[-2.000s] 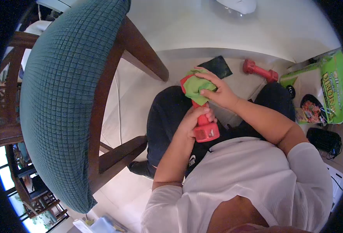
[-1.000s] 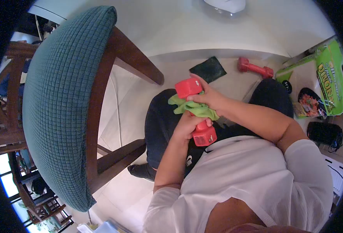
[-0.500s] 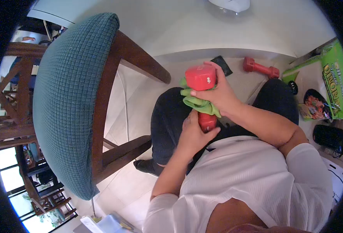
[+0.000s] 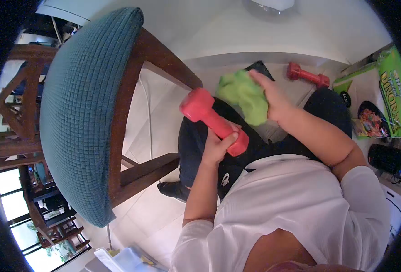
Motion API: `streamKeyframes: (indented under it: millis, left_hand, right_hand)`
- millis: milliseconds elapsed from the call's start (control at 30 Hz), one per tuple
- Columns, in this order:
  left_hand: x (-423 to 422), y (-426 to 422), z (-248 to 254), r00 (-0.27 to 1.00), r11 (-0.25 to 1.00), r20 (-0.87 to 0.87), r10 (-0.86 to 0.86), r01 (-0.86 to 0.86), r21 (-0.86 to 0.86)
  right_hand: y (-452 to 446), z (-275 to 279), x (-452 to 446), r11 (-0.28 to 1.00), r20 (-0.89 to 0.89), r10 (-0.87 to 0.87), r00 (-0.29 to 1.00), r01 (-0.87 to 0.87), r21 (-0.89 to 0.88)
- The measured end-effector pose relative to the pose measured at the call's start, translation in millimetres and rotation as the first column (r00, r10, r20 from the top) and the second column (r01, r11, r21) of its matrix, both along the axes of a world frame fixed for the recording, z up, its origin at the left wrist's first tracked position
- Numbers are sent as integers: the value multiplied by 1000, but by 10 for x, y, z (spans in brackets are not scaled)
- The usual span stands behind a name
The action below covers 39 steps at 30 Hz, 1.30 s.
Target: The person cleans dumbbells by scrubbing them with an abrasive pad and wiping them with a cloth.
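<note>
My left hand [image 4: 217, 146] is wrapped round the handle of a red dumbbell [image 4: 213, 123], near its lower head. The dumbbell is tilted, its upper head pointing up and left above my thigh. To the right, my right hand [image 4: 273, 96] holds a crumpled green cloth [image 4: 245, 96], slightly blurred by motion. Cloth and dumbbell are apart. Part of my right hand's fingers is hidden behind the cloth.
A second red dumbbell [image 4: 307, 75] lies on the floor by the wall. Close by is a dark flat item [image 4: 260, 69]. A chair with a teal cushion [image 4: 82, 118] stands at left. On the right are a green rice bag [image 4: 393, 95] and a black object [image 4: 387, 159].
The cloth, earlier wrapped round the dumbbell, has come off it in my right hand. My left hand has tilted the dumbbell to the left. My right hand has moved slightly right.
</note>
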State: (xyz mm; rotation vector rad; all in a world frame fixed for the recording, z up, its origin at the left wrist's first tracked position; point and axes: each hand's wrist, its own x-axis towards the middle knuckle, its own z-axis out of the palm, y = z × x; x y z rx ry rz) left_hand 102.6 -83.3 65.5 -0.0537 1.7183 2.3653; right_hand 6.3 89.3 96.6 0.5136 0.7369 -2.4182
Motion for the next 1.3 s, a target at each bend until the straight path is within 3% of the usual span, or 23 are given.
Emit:
streamKeyframes:
  millis: [67,133,167,200,267,333,367,467,567,667,767,867,967,1167,1300]
  left_hand:
    - [-29,-53,-42,998,985,4,-58,56,165]
    - [-30,-77,-41,994,978,92,-62,42,206]
    - [-32,-85,-25,987,975,150,-56,22,223]
    - [-41,-79,8,977,971,209,-52,1,238]
    - [-30,-67,14,977,985,209,-47,11,169]
    - [-11,-93,-80,966,997,248,-67,57,50]
    - [-31,-112,-127,949,986,267,-166,159,49]
    - [-97,-57,-23,978,993,177,-109,100,58]
    - [-92,-40,-74,977,993,204,-64,42,107]
    - [-101,-34,-59,985,992,167,-38,16,127]
    - [-109,-75,-43,973,982,205,-110,75,173]
    - [-105,-81,-18,966,977,247,-81,28,210]
    - [-105,-121,32,941,973,324,-93,16,232]
    - [-98,-163,-108,948,960,312,-69,-22,280]
    - [-98,-225,-204,938,931,326,-122,-5,364]
  right_hand:
    - [33,4,-28,996,40,-49,998,52,-76]
    - [-34,61,-20,990,23,-46,999,49,-132]
    - [-127,92,69,989,-118,13,993,-30,-142]
    - [-248,11,130,995,-187,17,982,-36,-97]
    - [-564,29,309,937,-481,205,852,-29,348]
    - [-725,-43,243,887,-459,321,828,-93,452]
    - [-769,-73,203,856,-441,377,814,-125,501]
    - [-814,-86,103,794,-513,434,741,-45,607]
    - [-795,-175,80,816,-492,447,747,-116,566]
    - [-745,-162,134,932,-435,287,854,-143,333]
    - [-701,-118,147,968,-405,206,891,-124,219]
    - [-728,-220,137,977,-360,169,918,-110,180]
    - [-670,-322,96,968,-226,238,945,-212,135]
    - [-737,-398,83,967,-320,242,916,-200,158]
    - [-831,-501,71,965,-281,193,940,-130,228]
